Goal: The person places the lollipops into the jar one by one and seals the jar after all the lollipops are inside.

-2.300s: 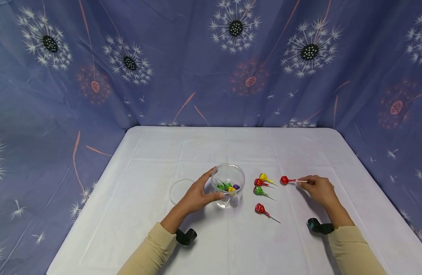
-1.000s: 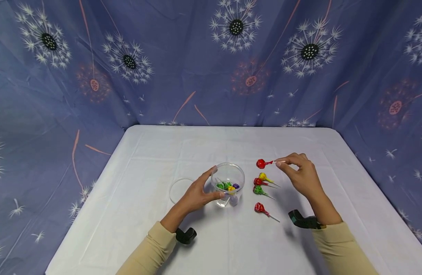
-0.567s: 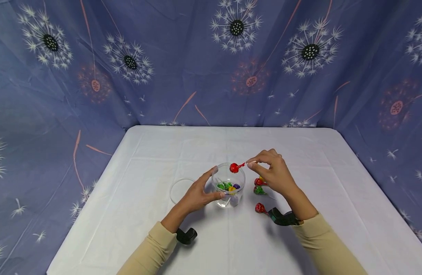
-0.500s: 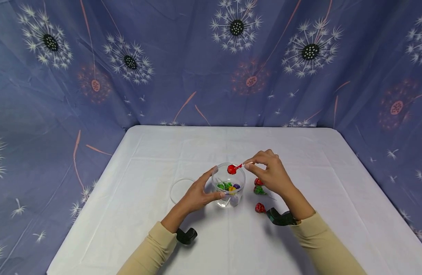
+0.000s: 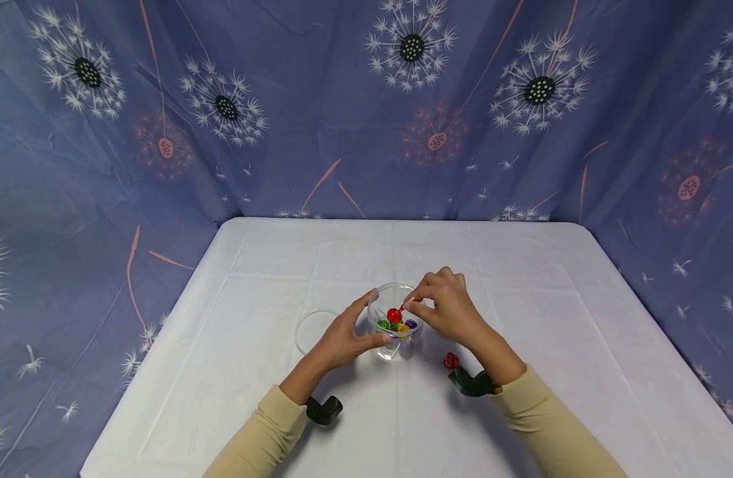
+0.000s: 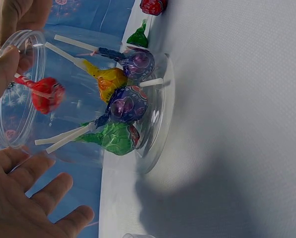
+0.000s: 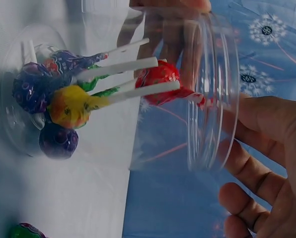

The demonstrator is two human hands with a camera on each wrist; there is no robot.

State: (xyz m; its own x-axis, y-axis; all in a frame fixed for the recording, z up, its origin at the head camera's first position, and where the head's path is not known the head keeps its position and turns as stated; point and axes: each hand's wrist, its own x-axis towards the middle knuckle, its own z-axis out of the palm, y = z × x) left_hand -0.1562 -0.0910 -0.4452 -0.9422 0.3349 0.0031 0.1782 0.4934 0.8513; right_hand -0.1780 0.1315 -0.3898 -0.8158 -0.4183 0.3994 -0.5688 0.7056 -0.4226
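My left hand [image 5: 342, 342] holds a clear plastic jar [image 5: 387, 352] upright on the table, thumb in front and fingers behind, near the rim. Wrapped lollipops lie in the jar's bottom: purple [image 6: 128, 104], yellow [image 6: 111, 82] and green [image 6: 118, 139], their sticks pointing up. At the mouth, my right hand [image 5: 447, 309] pinches a red lollipop [image 5: 394, 315] by its stick between thumb and fingertips. Its candy head hangs inside the jar, below the rim and above the other candies. The stick is mostly hidden by the fingers.
Another red lollipop [image 5: 452, 360] lies near the right wrist camera [image 5: 471, 383], which covers its stick. A green lollipop [image 6: 138, 37] on the table shows beyond the jar. Left of the jar lies a clear round lid [image 5: 297, 330]. A patterned curtain [image 5: 319, 119] surrounds the white table [image 5: 271, 265].
My right hand has lifted the red lollipop from the table's right side, carried it left over the other lollipops and lowered it into the jar's mouth. My left hand has stayed on the jar.
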